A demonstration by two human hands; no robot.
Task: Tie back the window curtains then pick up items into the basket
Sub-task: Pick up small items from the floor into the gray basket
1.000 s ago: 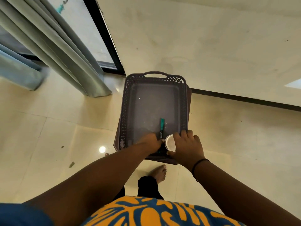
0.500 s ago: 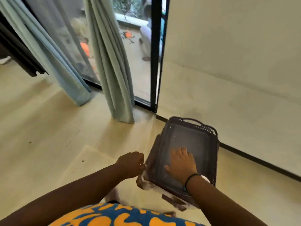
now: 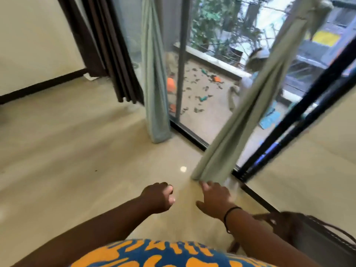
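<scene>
Two pale green curtains hang gathered at the glass door: the left curtain (image 3: 155, 78) falls straight, the right curtain (image 3: 248, 116) slants down to the floor. My right hand (image 3: 215, 201) is in front of me with fingers stretched toward the right curtain's lower end, holding nothing. My left hand (image 3: 159, 196) hovers over the floor with fingers curled, and nothing shows in it. The dark purple basket (image 3: 316, 237) stands on the floor at the lower right, beside my right forearm; its inside is blurred.
A dark brown curtain (image 3: 107, 49) hangs at the left of the door. The black door frame (image 3: 300, 120) runs diagonally on the right. Beige tiled floor (image 3: 77, 151) spreads to the left. Outside the glass, a person and scattered items are on the balcony.
My view has swung up from the basket to the door. Both hands left the basket; the right hand now reaches toward the right curtain's bottom. The basket now lies at the lower right.
</scene>
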